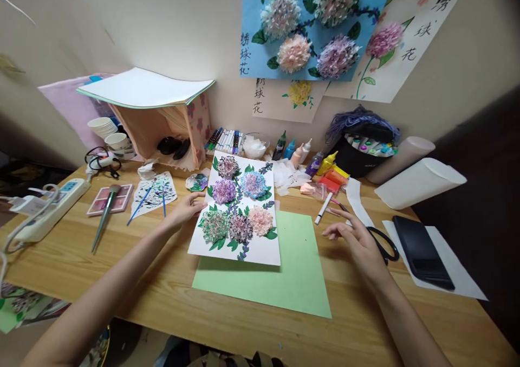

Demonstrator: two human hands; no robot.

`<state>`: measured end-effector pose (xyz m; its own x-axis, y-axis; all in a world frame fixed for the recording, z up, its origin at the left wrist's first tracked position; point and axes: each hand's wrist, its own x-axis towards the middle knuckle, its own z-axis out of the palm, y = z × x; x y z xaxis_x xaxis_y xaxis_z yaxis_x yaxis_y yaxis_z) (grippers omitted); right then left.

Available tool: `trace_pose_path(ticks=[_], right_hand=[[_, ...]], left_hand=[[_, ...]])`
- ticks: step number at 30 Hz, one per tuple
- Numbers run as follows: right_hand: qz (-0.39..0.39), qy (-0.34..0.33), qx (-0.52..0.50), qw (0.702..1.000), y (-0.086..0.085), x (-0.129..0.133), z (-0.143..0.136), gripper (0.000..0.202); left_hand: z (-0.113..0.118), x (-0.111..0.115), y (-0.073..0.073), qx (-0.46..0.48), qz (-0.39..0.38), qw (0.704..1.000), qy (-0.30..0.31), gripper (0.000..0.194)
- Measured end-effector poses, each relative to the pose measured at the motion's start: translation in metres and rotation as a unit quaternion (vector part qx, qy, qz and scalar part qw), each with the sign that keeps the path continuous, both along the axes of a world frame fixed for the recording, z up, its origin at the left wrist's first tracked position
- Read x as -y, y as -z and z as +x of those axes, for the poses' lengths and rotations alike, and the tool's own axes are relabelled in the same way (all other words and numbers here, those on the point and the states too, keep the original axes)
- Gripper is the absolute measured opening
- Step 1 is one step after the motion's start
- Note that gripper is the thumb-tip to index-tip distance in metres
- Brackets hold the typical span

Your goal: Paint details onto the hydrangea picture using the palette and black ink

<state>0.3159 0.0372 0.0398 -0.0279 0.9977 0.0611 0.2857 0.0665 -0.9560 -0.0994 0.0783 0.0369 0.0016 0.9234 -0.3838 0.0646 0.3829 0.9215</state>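
A white sheet with raised paper flowers and painted leaves [244, 212] is tilted above a light green sheet [303, 264] on the wooden table. My left hand [189, 210] grips the flower sheet by its left edge, its fingertips partly hidden at the paper. To the right, my right hand [351, 234] is open with its fingers apart and holds nothing. It is near a white marker [323, 208] and black-handled scissors [384, 244].
A black phone [420, 250] lies on paper at the right. Paint bottles [314, 163], a black pen holder [361, 155] and paper rolls [420, 182] line the back. At the left are a brush [106, 215], a power strip [52, 207] and a box [162, 128].
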Motion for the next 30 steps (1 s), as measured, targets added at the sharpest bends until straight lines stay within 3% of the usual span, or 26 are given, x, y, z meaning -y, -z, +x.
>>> trace_pose_path(ticks=[6,11,14,19,23,30], right_hand=[[-0.039,-0.019,-0.01,0.999,0.018,-0.009,0.003,0.042],[-0.065,-0.048,-0.052,0.995,0.033,-0.018,-0.006,0.04],[-0.077,-0.031,-0.082,0.993,0.035,-0.022,-0.011,0.04],[-0.069,0.056,-0.135,0.987,0.031,-0.021,-0.004,0.044],[-0.091,0.058,-0.146,0.983,0.031,-0.018,0.01,0.048],[-0.093,0.067,-0.095,0.989,0.037,-0.016,0.02,0.048]], left_hand=[[-0.033,-0.007,-0.026,-0.024,0.023,0.997,0.074,0.048],[-0.033,-0.036,-0.047,-0.048,0.027,0.981,0.188,0.035],[-0.018,-0.063,-0.052,-0.073,0.03,0.962,0.26,0.026],[0.025,-0.108,-0.051,-0.108,0.019,0.924,0.366,0.017],[0.06,-0.135,-0.049,-0.134,0.0,0.886,0.444,0.018],[0.094,-0.166,-0.047,-0.176,0.011,0.851,0.496,0.017]])
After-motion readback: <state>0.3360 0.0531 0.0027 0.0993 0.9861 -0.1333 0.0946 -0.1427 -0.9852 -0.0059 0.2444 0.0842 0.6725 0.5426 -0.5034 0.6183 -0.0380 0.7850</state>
